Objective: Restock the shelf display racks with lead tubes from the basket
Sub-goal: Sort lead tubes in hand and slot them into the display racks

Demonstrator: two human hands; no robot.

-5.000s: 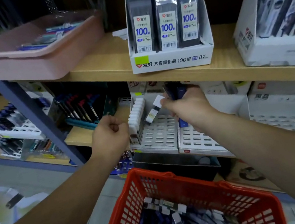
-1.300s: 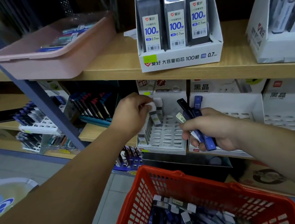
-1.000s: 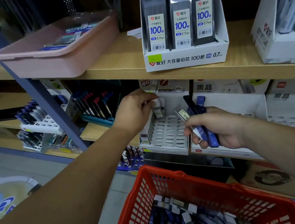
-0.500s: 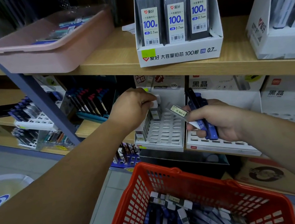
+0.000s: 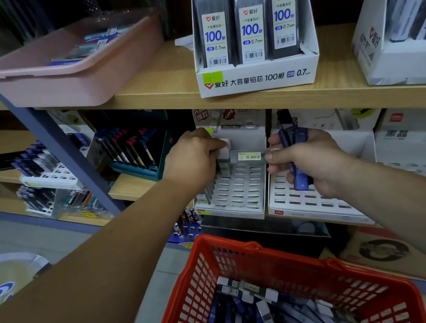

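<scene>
My left hand (image 5: pixel 195 158) pinches the white cap of a lead tube (image 5: pixel 223 150) standing at the back left of a white slotted display rack (image 5: pixel 239 193). My right hand (image 5: pixel 307 158) grips several blue and dark lead tubes (image 5: pixel 296 158) and holds one clear labelled tube (image 5: pixel 249 156) sideways between finger and thumb, its tip close to my left hand. Under that hand lies a second white rack (image 5: pixel 306 202). A red basket (image 5: pixel 218 267) with many lead tubes (image 5: pixel 261 319) sits below, close to me.
A wooden shelf (image 5: pixel 165 84) above carries a pink tray (image 5: pixel 73 72), a white box of 100-lead packs (image 5: pixel 251 28) and another white box (image 5: pixel 402 17). A blue post (image 5: pixel 57 148) slants at left. Pen racks (image 5: pixel 126 153) stand further left. More white racks (image 5: pixel 424 148) stand at right.
My right hand has turned the clear labelled tube sideways and brought it left toward my left hand. My left hand stays at the rack's back left corner, fingers on the white-capped tube.
</scene>
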